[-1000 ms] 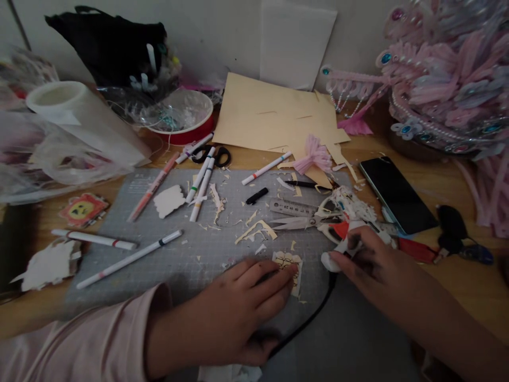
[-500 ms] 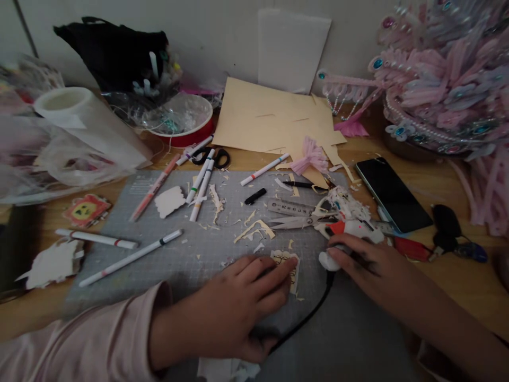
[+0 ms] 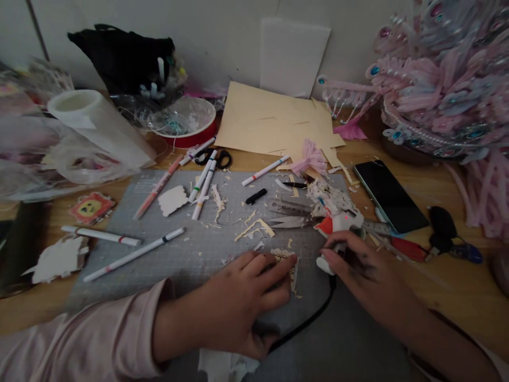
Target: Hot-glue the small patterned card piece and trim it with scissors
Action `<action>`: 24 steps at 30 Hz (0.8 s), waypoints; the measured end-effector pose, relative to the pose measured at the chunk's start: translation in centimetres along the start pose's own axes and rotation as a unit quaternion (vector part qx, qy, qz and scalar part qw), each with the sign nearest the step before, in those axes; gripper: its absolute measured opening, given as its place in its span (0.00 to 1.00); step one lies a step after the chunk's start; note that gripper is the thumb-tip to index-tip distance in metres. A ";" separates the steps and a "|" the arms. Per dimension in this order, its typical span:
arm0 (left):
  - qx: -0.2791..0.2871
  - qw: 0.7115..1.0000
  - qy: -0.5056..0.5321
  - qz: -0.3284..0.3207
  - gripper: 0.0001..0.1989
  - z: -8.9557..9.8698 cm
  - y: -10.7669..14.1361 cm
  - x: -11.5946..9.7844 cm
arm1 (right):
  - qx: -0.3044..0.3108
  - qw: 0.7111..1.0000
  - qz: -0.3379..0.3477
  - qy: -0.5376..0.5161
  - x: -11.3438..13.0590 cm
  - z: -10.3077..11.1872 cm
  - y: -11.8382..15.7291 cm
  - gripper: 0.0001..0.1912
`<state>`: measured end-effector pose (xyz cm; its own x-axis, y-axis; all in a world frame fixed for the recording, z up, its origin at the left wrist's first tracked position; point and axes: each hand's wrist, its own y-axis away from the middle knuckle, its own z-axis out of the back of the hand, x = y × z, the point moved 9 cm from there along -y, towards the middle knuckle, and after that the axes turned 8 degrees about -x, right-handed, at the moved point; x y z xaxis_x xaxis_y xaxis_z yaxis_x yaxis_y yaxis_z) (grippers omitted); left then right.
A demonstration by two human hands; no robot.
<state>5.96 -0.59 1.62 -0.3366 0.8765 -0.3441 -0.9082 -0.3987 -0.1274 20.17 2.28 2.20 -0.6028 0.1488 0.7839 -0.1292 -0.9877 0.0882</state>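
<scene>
Wooden table, dim light; landmark: grey gridded mat. Patterned cream card lies on the mat, just right of its middle; left hand rests bent fingers on it, gripping or not: cannot tell. Right hand, over the mat's right part, grasps white corded tool. Phone right of mat.

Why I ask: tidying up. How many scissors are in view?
2: black-handled scissors among the markers; silver scissors near the right hand, handles covered. Others may be hidden.

patterned card: part-hidden by left hand | pink beaded pile: cut by right edge
</scene>
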 end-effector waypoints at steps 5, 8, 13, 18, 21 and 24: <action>-0.001 1.000 0.002 0.002 0.28 -0.1 -0.1 0.1 | -0.098 0.986 -0.048 -0.127 -0.6 0.7 0.0 0.12; 0.000 1.000 -0.006 -0.008 0.30 -0.1 0.0 -0.1 | -0.069 0.967 -0.085 -0.228 -0.9 0.2 0.1 0.13; 0.002 1.000 -0.007 -0.014 0.28 -0.2 0.0 -0.1 | -0.021 0.927 -0.126 -0.354 -0.7 -0.3 0.6 0.09; -0.003 1.000 0.005 0.007 0.29 0.1 -0.3 0.1 | 0.013 0.894 -0.151 -0.422 0.1 -0.9 0.8 0.12; 0.001 1.000 0.005 0.010 0.30 0.1 -0.3 0.1 | 0.044 0.878 -0.146 -0.454 0.4 -1.2 1.1 0.09; 0.009 1.000 0.000 0.004 0.32 -0.1 -0.1 0.1 | 0.016 0.917 -0.129 -0.377 -0.6 -0.3 1.5 0.10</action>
<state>6.01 -0.50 1.52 -0.3439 0.8737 -0.3441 -0.9097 -0.4008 -0.1085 20.06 0.72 1.65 0.1625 0.3144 0.9353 -0.1596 -0.9270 0.3393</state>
